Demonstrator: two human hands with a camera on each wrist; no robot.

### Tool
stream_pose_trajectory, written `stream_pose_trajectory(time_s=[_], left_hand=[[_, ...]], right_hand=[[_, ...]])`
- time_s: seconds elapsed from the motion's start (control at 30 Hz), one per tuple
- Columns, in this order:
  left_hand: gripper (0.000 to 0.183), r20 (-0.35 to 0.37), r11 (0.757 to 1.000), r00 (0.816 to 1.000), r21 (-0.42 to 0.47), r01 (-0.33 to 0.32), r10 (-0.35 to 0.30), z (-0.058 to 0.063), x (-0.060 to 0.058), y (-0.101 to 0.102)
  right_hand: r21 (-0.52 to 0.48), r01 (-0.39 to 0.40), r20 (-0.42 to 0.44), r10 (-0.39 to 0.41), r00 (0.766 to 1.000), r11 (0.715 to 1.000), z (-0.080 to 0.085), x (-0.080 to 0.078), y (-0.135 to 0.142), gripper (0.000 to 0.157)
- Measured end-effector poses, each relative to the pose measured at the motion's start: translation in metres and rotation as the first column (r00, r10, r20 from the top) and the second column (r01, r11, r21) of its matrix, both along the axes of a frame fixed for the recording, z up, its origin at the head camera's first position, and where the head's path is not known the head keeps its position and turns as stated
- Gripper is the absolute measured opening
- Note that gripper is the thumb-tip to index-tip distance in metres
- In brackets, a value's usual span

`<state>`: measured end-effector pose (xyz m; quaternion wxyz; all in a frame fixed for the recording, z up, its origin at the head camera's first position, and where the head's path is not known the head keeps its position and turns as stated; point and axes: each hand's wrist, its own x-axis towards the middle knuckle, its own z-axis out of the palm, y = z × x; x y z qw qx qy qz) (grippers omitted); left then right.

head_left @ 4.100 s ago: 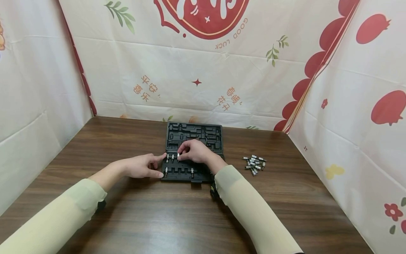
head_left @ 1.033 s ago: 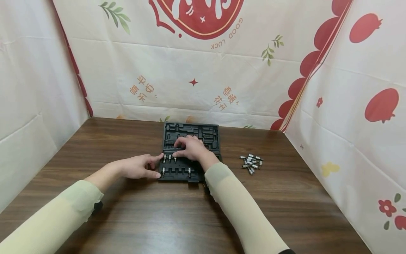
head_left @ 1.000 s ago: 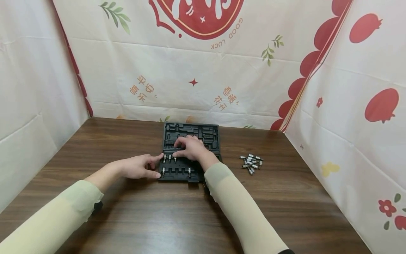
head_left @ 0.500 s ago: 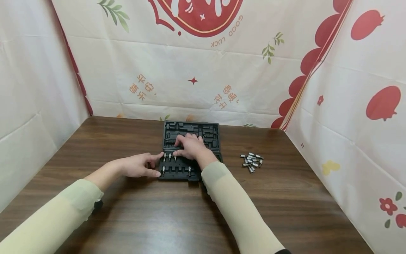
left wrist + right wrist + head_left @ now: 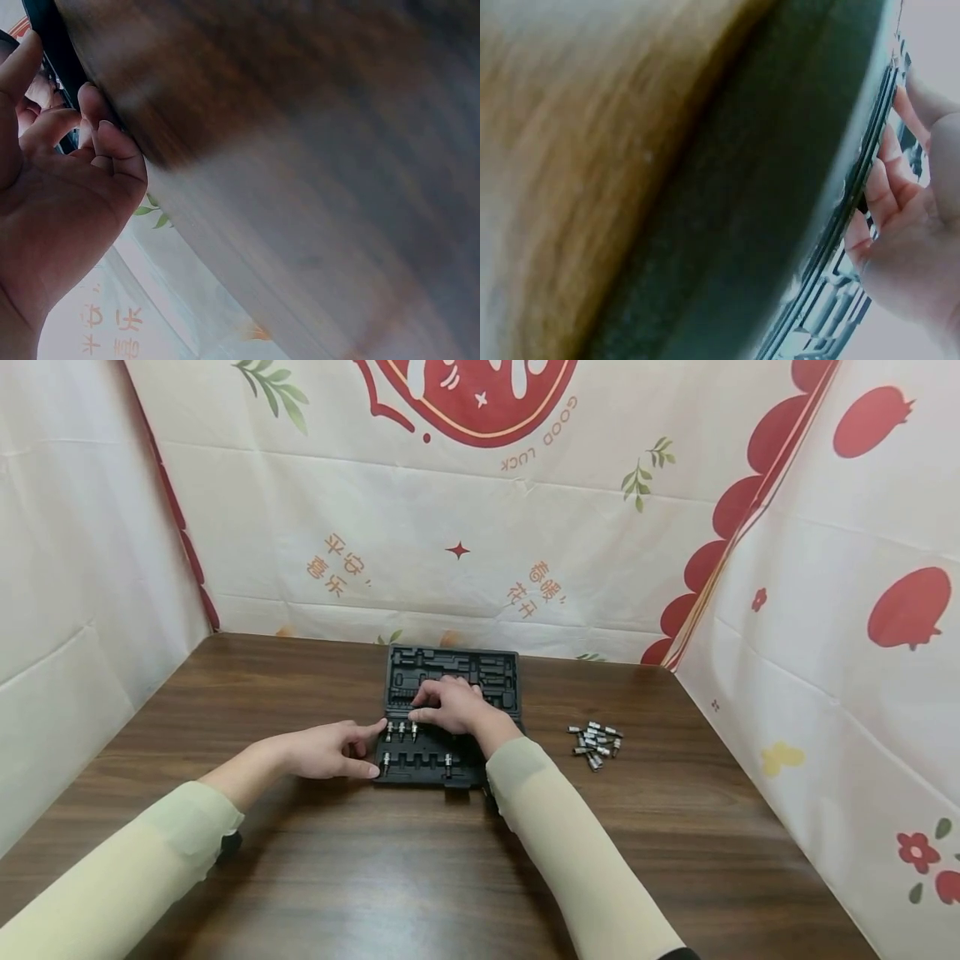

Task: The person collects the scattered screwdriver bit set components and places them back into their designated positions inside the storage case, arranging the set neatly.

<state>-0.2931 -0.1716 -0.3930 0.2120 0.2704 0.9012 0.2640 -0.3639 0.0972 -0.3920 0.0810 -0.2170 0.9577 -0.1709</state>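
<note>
A black moulded socket case (image 5: 453,664) lies unfolded on the table. Three small silver bit sockets stand in its upper left slots, the third bit socket (image 5: 415,732) just below my right thumb. Two more sit in the lower row, one bit socket (image 5: 386,763) at the left and another bit socket (image 5: 448,764) further right. My left hand (image 5: 318,752) touches the case's left edge with straight index finger and thumb, its other fingers bent. My right hand (image 5: 453,706) hovers over the case's hinge, thumb and index finger apart, and hides part of the slots.
A loose pile of silver sockets (image 5: 596,743) lies on the brown wooden table (image 5: 360,860), right of the case. Printed white cloth (image 5: 420,510) hangs behind the table and along both sides.
The right hand earlier pinched the third bit socket at its slot, then pressed its thumb on top. Now the thumb is slightly higher and more of that socket shows. The left hand stays put.
</note>
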Motion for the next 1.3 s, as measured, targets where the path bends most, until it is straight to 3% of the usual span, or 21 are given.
stream_pose_trajectory(time_s=[0.23,0.93,1.3], left_hand=[[0.090,0.009,1.000,1.000,-0.003,-0.001,0.001,-0.003,0.001,0.000],[0.090,0.012,1.000,1.000,0.007,-0.001,0.001,-0.001,-0.001,0.000],[0.091,0.019,1.000,1.000,0.005,-0.006,0.005,-0.001,-0.001,-0.001]], right_hand=[[0.005,0.002,-0.003,-0.002,1.000,1.000,-0.002,0.003,-0.003,0.034],[0.168,0.047,-0.074,-0.035,0.997,0.985,0.002,0.007,-0.015,0.036],[0.077,-0.026,-0.023,0.027,0.999,0.997,0.002,0.003,-0.003,0.039]])
